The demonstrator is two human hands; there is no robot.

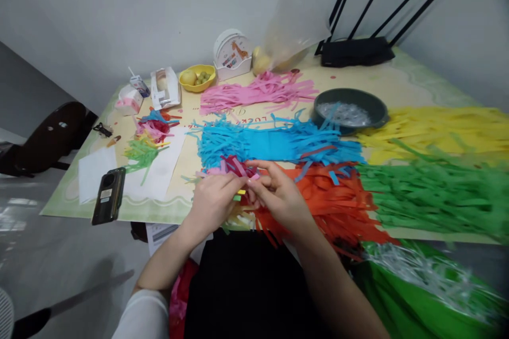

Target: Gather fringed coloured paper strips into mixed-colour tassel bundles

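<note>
My left hand (214,198) and my right hand (280,198) meet over the table's front edge, fingers pinched on a bundle of paper strips (237,167) in pink, magenta, yellow and green. Part of the bundle is covered by my fingers. Just behind them lies a fringed stack of blue paper (270,143). Under and beside my right hand spreads a pile of red-orange strips (338,193). A fringed pink stack (254,94) rests farther back. Over on the left, a multicoloured bundle of strips (153,135) lies partly on white paper (169,169).
Green strips (433,196) and yellow strips (445,130) cover the right side. A dark bowl (350,108) holds clear plastic pieces. Behind it stands a black router (356,52). A phone (108,196) overhangs the front left edge. A yellow fruit dish (198,78) sits near the wall.
</note>
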